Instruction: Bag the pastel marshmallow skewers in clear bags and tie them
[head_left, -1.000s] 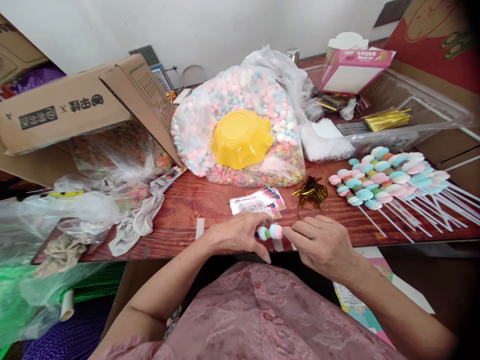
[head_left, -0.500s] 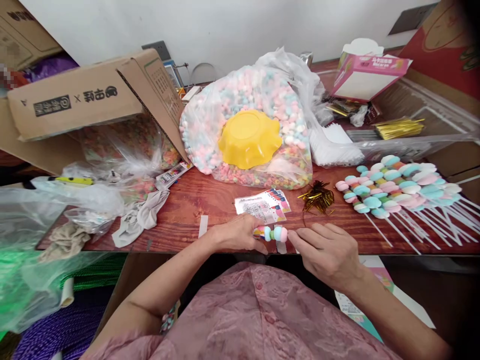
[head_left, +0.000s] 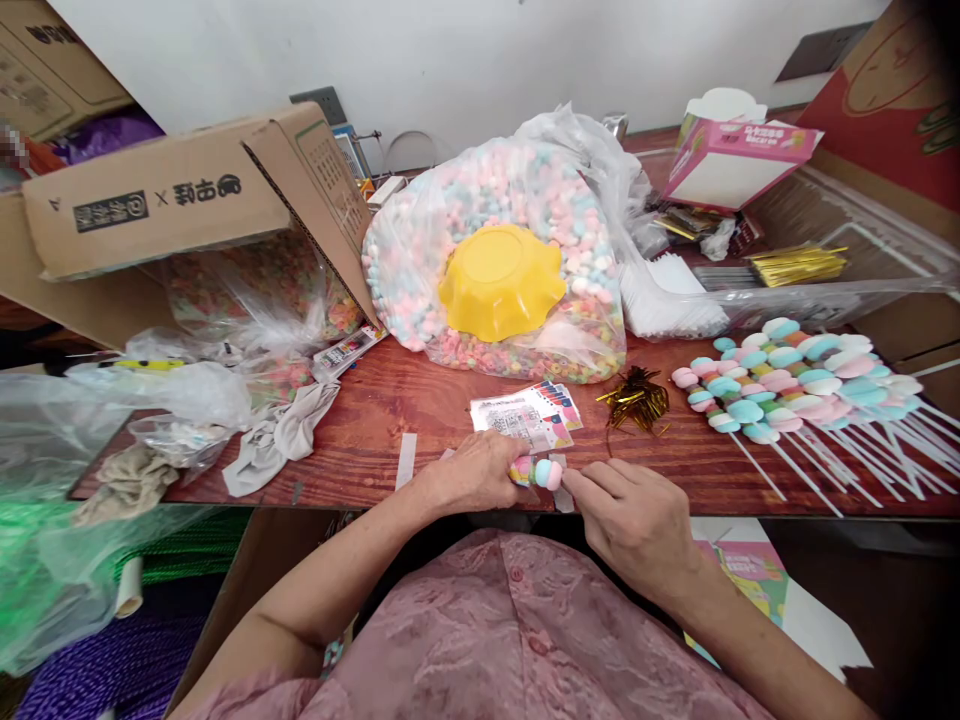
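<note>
Over the table's front edge, my left hand (head_left: 484, 472) is closed around a small colourful printed bag (head_left: 519, 470), mostly hidden by the fingers. A marshmallow skewer (head_left: 546, 474) with pink, blue and green pieces points left, its far end inside the bag's mouth. My right hand (head_left: 634, 515) pinches the skewer's near end just behind the pink piece; the stick itself is hidden in the fingers. Right behind my left hand lie several flat printed bags (head_left: 521, 415). A bundle of gold twist ties (head_left: 636, 400) sits beyond my right hand.
Many finished marshmallow skewers (head_left: 795, 380) are piled at the right. A large candy bag (head_left: 405, 250) with a yellow bowl (head_left: 502, 280) on it stands at the back. An open cardboard box (head_left: 150, 210) is at left, a clear plastic bin (head_left: 847, 295) at back right.
The marshmallow skewer has gone further left into the printed bag, and fewer pieces show outside it. My right hand has moved left with it, while my left hand stays nearly in place.
</note>
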